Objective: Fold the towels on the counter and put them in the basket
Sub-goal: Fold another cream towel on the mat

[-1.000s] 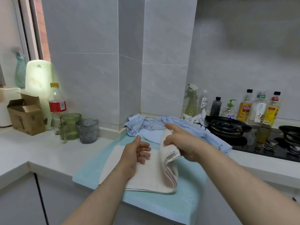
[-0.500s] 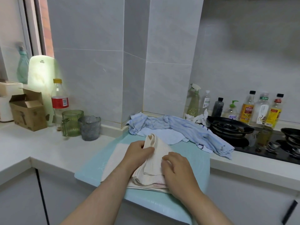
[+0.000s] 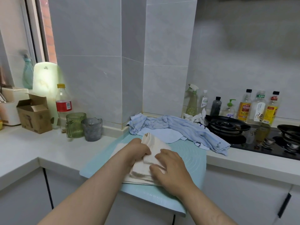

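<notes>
Gripped in curled left hand (image 3: 138,149): raised fold of cream towel (image 3: 154,143), lying on teal mat (image 3: 188,153) at counter edge. Pressed down under right hand (image 3: 168,168), fingers resting on top, not clasping. Near right corner hidden beneath that hand; layer count unclear. Long axis near-to-far, raised tip toward blue towels (image 3: 178,127) behind.

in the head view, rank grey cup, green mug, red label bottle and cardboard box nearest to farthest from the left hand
From the left hand, which grips the cream towel:
1. grey cup, just to its left on the counter
2. green mug, next to the cup, further left
3. red-label bottle, behind the mug
4. cardboard box, far left, near the window
</notes>
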A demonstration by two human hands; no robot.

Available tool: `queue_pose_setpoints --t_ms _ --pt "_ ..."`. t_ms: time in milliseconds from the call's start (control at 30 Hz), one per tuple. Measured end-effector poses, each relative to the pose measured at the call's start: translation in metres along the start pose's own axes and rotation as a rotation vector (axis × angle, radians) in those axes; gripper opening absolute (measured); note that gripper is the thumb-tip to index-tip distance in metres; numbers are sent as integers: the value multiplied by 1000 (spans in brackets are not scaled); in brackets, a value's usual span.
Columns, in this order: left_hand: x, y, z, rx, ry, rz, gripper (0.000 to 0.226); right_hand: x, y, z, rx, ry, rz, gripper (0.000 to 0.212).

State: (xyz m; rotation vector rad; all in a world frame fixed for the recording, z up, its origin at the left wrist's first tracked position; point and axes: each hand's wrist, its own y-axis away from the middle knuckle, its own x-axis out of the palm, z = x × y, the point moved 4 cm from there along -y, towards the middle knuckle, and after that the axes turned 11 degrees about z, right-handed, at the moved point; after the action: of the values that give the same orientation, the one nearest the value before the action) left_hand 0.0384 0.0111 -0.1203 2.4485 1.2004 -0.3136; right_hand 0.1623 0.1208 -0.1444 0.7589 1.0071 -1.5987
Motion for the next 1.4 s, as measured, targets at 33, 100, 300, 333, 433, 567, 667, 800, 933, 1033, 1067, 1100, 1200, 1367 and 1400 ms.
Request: queue_pose_setpoints --t_ms 33,100,300,333,433,567,667,800,933,1033,1067,1100,1200,1367,1400 --pt "-3 -1 -2 -18 144 10 34 0 1 1 -1 5 23 78" --pt "-10 -3 -7 -23 397 49 21 1 1 1 15 0 47 83" --pt "-34 10 -13 -26 537 109 19 -1 1 3 -20 -26 25 67" --pt "-40 11 -8 -33 546 107 20 -1 1 3 -15 -29 37 67" --pt "-56 15 13 -61 517 49 26 3 0 2 -12 -23 82 68" --pt "-69 20 35 -80 427 -36 15 6 -1 5 -19 -15 138 69" --pt "-77 21 40 -67 271 -84 19 8 -1 6 -40 2 168 70" --pt "-78 20 49 -27 37 -98 19 9 -2 7 -58 21 184 69" --pt "-75 21 51 70 -309 -147 24 10 -2 8 -75 47 215 69" --pt "-77 26 36 77 -657 -276 50 11 -4 9 -81 81 242 69" --pt "-78 31 29 85 -767 -352 57 10 -3 10 -87 90 244 68" --pt "-76 36 20 140 -826 -398 59 9 -3 11 -95 94 238 65" --pt "-51 42 4 295 -843 -165 49 7 -3 9 -121 57 189 54" --pt "-26 31 34 186 -1142 133 57 11 -7 3 -44 23 243 52" --pt "-28 30 39 182 -1121 144 60 13 -7 5 -32 65 274 55"
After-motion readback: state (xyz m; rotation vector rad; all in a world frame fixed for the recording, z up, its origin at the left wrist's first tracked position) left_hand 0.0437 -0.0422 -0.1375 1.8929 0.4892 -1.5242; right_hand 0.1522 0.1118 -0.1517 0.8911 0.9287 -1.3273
